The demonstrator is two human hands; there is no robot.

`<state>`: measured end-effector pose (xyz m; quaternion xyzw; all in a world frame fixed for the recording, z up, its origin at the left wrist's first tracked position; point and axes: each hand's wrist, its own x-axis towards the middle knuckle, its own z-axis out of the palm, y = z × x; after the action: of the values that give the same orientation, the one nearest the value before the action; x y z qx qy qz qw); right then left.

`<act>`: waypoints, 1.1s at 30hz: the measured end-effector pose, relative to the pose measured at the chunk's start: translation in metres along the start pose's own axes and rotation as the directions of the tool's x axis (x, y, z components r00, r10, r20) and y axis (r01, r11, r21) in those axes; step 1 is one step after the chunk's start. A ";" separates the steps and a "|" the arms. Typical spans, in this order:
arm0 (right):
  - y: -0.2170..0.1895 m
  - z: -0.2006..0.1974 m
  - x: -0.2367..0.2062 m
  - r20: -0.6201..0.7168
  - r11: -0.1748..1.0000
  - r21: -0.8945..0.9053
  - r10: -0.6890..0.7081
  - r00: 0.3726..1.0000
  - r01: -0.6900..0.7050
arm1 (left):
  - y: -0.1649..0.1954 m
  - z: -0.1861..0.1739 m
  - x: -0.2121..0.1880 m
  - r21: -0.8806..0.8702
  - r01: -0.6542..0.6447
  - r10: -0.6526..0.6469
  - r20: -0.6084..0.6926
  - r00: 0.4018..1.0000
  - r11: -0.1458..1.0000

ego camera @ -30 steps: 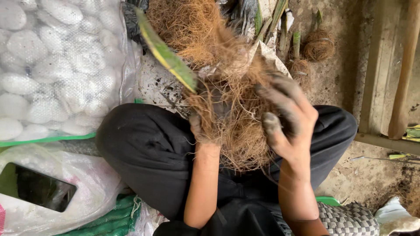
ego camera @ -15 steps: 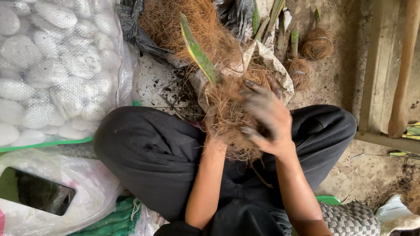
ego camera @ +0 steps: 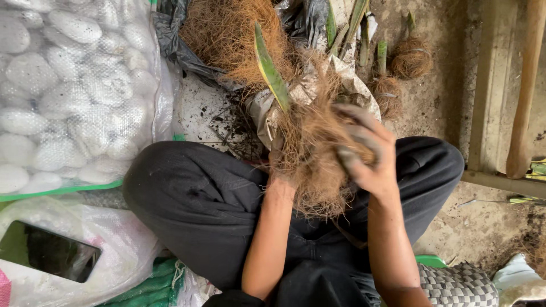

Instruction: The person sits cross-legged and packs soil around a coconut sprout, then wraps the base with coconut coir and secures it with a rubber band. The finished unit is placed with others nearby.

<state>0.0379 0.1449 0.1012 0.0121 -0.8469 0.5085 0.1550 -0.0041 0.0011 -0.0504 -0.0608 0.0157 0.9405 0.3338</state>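
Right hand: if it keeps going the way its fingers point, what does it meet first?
The right hand points left into the brown fibre bundle with the green leaf; the fingers seem to touch it, though depth is unclear.

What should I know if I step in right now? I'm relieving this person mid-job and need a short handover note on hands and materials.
Left hand: under the bundle of brown coconut fibre, mostly hidden by it, seemingly gripping it from below.
Right hand: soiled, fingers pressed onto the bundle's right side.
A green and yellow leaf sticks up out of the bundle, held over the lap.
Loose fibre pile lies ahead on dark plastic.
Done: two small fibre-wrapped balls with cut stems sit on the ground to the right.
Left: this bundle is loose, with strands hanging free.
Sack of white pebbles at left; phone on a bag.
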 end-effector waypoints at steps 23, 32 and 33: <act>-0.001 -0.005 0.020 0.228 0.955 -0.234 -0.129 0.965 0.183 | -0.001 -0.002 -0.005 0.033 0.012 -0.011 -0.035 0.999 0.999; -0.012 0.006 0.025 0.266 0.970 -0.174 0.212 0.941 -0.169 | -0.005 -0.003 -0.009 0.047 0.003 0.001 -0.070 0.998 0.999; -0.009 0.005 0.026 0.270 0.968 -0.191 0.211 0.939 -0.162 | -0.005 -0.003 -0.008 0.047 0.005 -0.002 -0.071 0.997 0.999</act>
<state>0.0139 0.1398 0.1142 -0.0073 -0.8970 0.4416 -0.0187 0.0061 -0.0002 -0.0518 -0.0861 0.0497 0.9366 0.3359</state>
